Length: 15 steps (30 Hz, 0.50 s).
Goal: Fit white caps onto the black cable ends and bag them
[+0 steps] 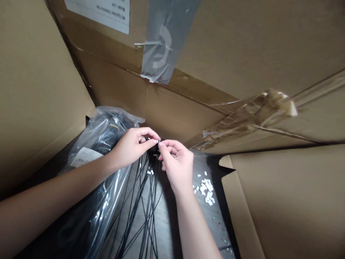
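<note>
A bundle of thin black cables fans downward from between my hands, and its gathered ends sit at the middle of the view. My left hand and my right hand meet fingertip to fingertip there, both pinching at a small pale piece on a cable end. A few tiny white tabs cling to the cables below. A loose pile of similar white pieces lies just right of my right wrist.
A black item in clear plastic wrap lies under my left forearm. Brown cardboard box walls and flaps surround the work on all sides, with grey tape and a white label above. A dark-edged grey surface lies beneath.
</note>
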### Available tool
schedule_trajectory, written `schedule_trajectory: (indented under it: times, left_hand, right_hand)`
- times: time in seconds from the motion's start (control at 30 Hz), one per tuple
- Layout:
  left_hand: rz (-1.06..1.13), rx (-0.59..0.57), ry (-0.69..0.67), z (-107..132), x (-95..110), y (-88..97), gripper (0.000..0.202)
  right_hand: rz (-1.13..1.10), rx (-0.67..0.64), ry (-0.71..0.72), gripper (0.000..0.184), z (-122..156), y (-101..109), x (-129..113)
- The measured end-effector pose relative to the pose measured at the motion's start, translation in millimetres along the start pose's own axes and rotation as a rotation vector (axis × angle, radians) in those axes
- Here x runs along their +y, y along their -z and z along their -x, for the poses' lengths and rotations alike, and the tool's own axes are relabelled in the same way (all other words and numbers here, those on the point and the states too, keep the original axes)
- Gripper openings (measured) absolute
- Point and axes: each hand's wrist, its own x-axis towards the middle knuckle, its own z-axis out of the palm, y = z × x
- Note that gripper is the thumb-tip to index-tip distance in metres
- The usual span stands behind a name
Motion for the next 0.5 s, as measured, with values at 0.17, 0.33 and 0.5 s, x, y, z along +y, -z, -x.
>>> schedule_trajectory:
  times: [0.17,0.33,0.5]
  left_hand:
    - [-0.010,-0.010,0.008,0.0,-1.7,1.0,0.015]
    - [-0.055,-0.008,0.007,1.2,-1.1,0.1,0.016]
    - [-0.167,0.022,-0.057,3.5,1.6,-0.4,0.016]
  right_hand:
    - [0.007,-0.013,-0.030,0.030,0.9,-0.4,-0.9]
    - [0.034,0.000,-0.017,0.029,1.5,-0.8,-1.3]
    - [0.074,0.010,-0.003,0.026,2.3,-1.7,-2.8]
